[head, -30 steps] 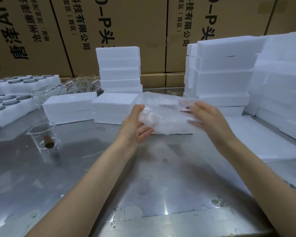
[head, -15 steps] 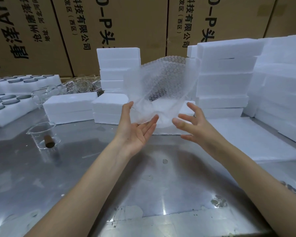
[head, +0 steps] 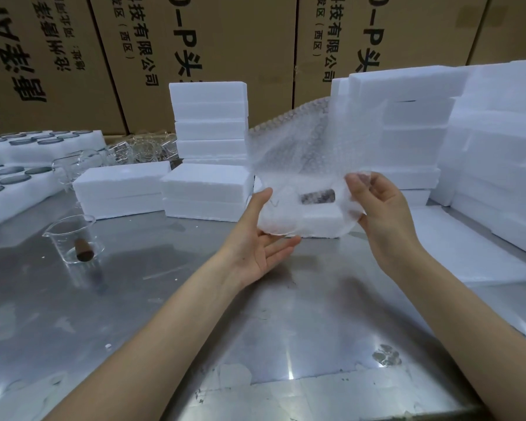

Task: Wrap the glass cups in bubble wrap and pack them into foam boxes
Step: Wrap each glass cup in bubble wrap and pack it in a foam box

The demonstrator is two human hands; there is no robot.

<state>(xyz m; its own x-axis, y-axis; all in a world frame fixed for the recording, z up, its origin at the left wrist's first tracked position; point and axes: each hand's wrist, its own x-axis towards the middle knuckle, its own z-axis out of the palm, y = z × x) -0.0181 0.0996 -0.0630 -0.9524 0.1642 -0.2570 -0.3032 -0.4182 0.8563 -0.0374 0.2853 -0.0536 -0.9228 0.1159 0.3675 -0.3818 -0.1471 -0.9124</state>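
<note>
Head view: clear bubble-wrap sheet [head: 298,165] held up above steel table [head: 286,314], veiling white foam box stacks [head: 407,132] behind; contents unclear. Right hand [head: 377,208] pinching sheet edge; left hand [head: 261,238] flat-fingered beneath. Clear glass beaker [head: 73,238] well left.

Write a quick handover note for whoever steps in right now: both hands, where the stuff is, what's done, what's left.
Left hand: open, palm up under the bubble wrap, thumb against its edge.
Right hand: pinches the wrap's right edge; the sheet is held up over the table.
A beaker with a brown stopper in it stands bare at the left; more glassware sits behind.
Foam boxes stand behind the wrap.
Done: sheet spread out.
Left: wrap the beaker, box it, then the others.
</note>
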